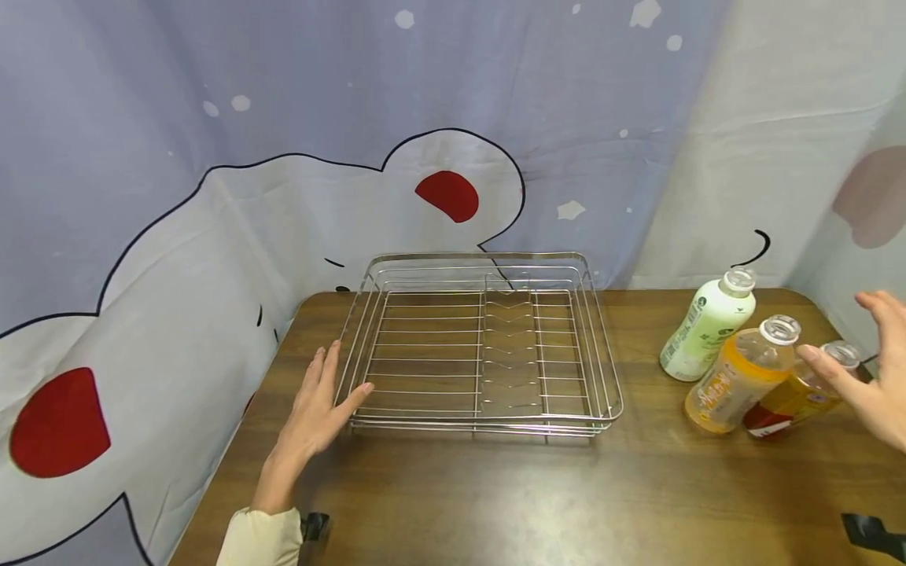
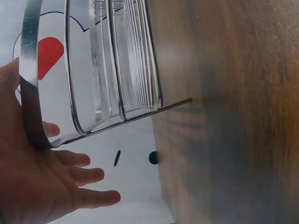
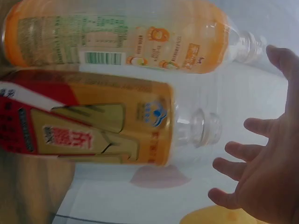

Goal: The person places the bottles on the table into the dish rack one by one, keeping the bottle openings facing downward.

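Observation:
A metal wire dish rack (image 1: 481, 255) stands on the wooden table, its rim and wires bare. My left hand (image 1: 311, 417) is at its front left corner with fingers straight and thumb spread over the rim; in the left wrist view the rack's corner (image 2: 44, 142) lies against or just in front of the palm. At the right stand three uncapped bottles: a pale green one (image 1: 708, 326), an orange-labelled one (image 1: 736, 381) and a red-and-yellow one (image 3: 88, 121). My right hand (image 1: 878, 373) hovers beside their necks, fingers spread, holding nothing.
The wooden table (image 1: 460, 503) runs in front of the rack and between it and the bottles. A patterned cloth (image 1: 453, 79) hangs close behind the table and along its sides. Black pieces (image 1: 867, 533) show near both wrists.

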`<state>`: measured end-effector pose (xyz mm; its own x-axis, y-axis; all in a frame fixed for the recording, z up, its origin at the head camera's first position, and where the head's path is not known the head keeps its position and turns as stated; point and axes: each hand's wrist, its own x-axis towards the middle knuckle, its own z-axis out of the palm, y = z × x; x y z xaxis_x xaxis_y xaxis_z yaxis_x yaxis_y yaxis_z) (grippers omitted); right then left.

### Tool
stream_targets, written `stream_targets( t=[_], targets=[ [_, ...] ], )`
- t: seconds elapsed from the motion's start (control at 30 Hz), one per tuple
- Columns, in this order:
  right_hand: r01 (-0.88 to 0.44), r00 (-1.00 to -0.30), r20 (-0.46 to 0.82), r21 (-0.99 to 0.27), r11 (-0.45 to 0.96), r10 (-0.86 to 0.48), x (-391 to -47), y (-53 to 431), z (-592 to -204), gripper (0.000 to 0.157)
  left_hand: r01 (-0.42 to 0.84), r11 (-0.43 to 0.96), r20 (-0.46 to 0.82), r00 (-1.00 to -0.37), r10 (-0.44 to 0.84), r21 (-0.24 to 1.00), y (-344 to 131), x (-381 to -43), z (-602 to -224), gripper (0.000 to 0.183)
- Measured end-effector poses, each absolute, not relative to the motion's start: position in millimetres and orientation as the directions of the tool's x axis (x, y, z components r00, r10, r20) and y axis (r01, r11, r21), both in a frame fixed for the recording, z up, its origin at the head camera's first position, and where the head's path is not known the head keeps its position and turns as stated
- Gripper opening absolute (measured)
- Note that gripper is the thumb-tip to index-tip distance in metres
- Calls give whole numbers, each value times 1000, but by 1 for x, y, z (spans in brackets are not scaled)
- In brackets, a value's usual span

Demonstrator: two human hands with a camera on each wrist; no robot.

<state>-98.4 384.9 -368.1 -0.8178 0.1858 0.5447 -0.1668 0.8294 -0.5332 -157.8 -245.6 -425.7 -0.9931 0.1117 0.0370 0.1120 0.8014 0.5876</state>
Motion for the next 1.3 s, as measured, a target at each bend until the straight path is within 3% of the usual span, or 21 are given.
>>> stream_targets(
  t=[0.13,0.33,0.53,0.63,0.77,0.93,1.13,1.3],
  targets=[
    [-166,-814,543,-560,812,208,-95,390,-378,81,99,801,28,-994,102,590,-247,-157,-427,92],
    [-56,-835,471,-588,807,286,-89,399,-397,90,112,789,45,-993,107,605,-248,-157,-431,95],
    [-26,-844,417,-660,751,337,-91,433,-451,97,158,747,106,-987,117,646,-250,-159,-437,95],
    [-84,-854,419,-695,714,307,-93,446,-475,99,166,730,124,-986,112,663,-250,-159,-439,94],
    [-168,-895,393,-736,656,211,-94,442,-480,89,140,701,115,-990,84,699,-251,-158,-441,94],
    [-63,-954,238,-752,656,181,-88,429,-475,81,105,609,85,-994,61,786,-252,-155,-442,92],
    [-13,-955,211,-734,679,209,-89,427,-485,71,100,446,59,-993,105,889,-257,-155,-447,87],
    [-38,-953,213,-789,614,214,-91,427,-495,70,101,313,58,-988,145,944,-260,-155,-453,82]
  ],
)
